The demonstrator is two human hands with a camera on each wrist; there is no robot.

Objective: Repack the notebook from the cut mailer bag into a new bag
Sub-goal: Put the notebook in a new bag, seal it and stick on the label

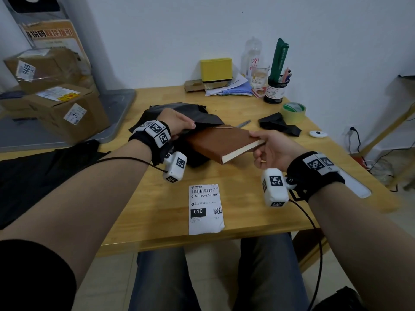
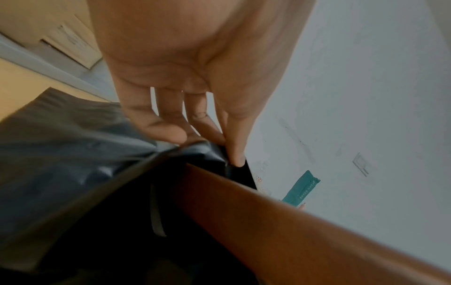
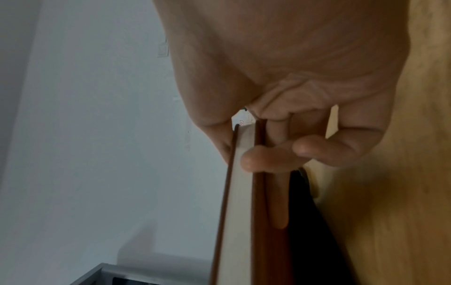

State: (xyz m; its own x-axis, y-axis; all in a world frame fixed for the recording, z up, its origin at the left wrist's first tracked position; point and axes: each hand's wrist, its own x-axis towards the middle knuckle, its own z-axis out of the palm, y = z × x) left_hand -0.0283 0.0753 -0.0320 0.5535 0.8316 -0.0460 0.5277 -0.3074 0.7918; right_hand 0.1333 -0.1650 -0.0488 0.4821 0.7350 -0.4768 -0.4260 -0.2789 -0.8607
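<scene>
Notebook half in a black bag's mouth, held at both ends

The brown notebook (image 1: 222,142) hangs tilted above the table (image 1: 247,221), its far end inside the open mouth of a black mailer bag (image 1: 179,115), its near corner out toward the person. Whether this bag is the cut one or the new one cannot be told, so the book is either partly drawn out or partly slid in; either way the transfer looks unfinished. A crumpled black piece (image 1: 278,126) lies well apart on the right, and a shipping label (image 1: 205,209) lies near the front edge. The right hand (image 1: 271,149) reaches in level, its grip pinching the notebook's corner, thumb on top. The left hand (image 1: 177,122) pinches the bag's mouth edge, holding it open.
</scene>
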